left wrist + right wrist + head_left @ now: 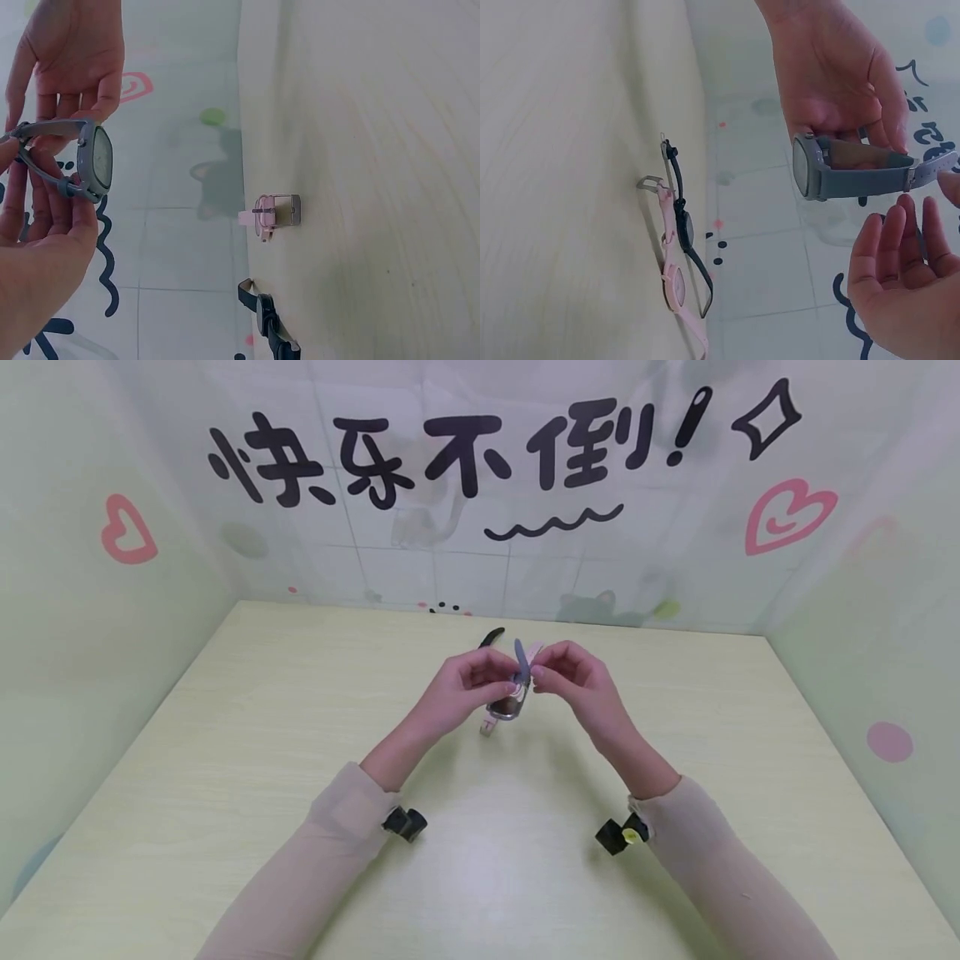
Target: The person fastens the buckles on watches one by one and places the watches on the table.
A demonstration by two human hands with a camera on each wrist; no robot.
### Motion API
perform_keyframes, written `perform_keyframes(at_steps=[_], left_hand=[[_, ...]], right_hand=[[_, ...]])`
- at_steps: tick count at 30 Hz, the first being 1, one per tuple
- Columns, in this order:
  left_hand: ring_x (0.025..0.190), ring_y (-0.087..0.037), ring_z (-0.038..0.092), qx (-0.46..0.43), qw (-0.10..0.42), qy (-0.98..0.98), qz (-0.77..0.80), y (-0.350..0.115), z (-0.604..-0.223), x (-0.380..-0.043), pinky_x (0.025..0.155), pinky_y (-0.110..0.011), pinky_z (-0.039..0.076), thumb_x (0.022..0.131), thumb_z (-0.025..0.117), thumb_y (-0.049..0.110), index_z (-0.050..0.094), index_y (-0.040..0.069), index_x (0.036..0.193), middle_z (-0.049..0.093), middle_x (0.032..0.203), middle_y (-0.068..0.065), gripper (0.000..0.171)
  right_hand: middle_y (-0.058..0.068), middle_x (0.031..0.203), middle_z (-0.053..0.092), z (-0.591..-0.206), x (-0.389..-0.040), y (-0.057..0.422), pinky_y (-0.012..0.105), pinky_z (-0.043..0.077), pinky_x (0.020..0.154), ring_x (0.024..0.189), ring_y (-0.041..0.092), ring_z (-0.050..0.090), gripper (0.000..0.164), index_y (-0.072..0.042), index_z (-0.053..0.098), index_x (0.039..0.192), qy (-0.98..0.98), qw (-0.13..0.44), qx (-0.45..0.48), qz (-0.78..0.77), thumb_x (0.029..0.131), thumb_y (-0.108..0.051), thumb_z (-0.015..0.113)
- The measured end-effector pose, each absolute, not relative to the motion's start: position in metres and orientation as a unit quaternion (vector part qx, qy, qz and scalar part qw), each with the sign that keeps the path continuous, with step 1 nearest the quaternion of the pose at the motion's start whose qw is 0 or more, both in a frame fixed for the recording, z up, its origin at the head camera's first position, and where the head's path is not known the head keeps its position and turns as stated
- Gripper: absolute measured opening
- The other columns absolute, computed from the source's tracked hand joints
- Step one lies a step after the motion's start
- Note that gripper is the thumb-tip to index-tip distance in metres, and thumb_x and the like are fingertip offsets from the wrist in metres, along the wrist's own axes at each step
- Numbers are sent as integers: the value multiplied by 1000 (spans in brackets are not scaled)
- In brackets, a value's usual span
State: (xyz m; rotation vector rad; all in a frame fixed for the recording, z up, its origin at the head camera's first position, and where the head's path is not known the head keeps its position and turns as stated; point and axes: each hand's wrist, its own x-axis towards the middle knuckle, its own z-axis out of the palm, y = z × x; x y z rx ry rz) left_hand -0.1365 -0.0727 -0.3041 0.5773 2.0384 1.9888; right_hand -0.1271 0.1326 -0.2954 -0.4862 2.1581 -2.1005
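Observation:
A grey-blue wristwatch (504,707) is held up over the table, its strap (862,183) closed into a loop with the tail through the buckle. My left hand (467,687) grips the watch, and its fingers reach inside the loop in the right wrist view. The thumb and fingers of my right hand (579,678) pinch at the buckle end of the strap. In the left wrist view the pale round dial (103,160) faces away from the strap's buckle end. A pink watch (675,286) and a black watch (685,225) lie on the table beyond and below my hands.
The pale wooden table (480,860) runs back to a printed wall sheet (360,568) with dark lettering, and similar panels stand at both sides. A small black camera (405,823) sits on the left wrist and another camera (617,835) on the right.

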Motion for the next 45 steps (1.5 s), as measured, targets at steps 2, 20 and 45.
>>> perform_keyframes(at_steps=[2, 20, 45], left_hand=[[93, -25, 71, 199, 116, 700, 677, -72, -304, -137, 83, -36, 61, 95, 62, -1, 62, -6, 119, 68, 111, -24, 25], [89, -15, 69, 197, 106, 706, 672, -69, -308, -138, 81, -35, 61, 95, 62, 1, 61, -4, 120, 66, 115, -26, 25], [85, -7, 65, 189, 72, 705, 679, -68, -309, -136, 75, -19, 54, 93, 63, -2, 63, -5, 116, 69, 105, -10, 23]], right_hand=[[-6, 103, 65, -292, -127, 131, 22, 56, 87, 96, 14, 61, 16, -2, 58, 111, 711, 9, -178, -680, 95, -3, 62], [14, 105, 68, -283, -122, 124, 21, 56, 86, 92, 8, 67, 26, 4, 63, 111, 754, -135, -239, -597, 87, 3, 72], [17, 106, 71, -287, -121, 131, 20, 56, 87, 90, 6, 66, 21, 5, 67, 109, 756, -136, -256, -587, 89, 3, 70]])
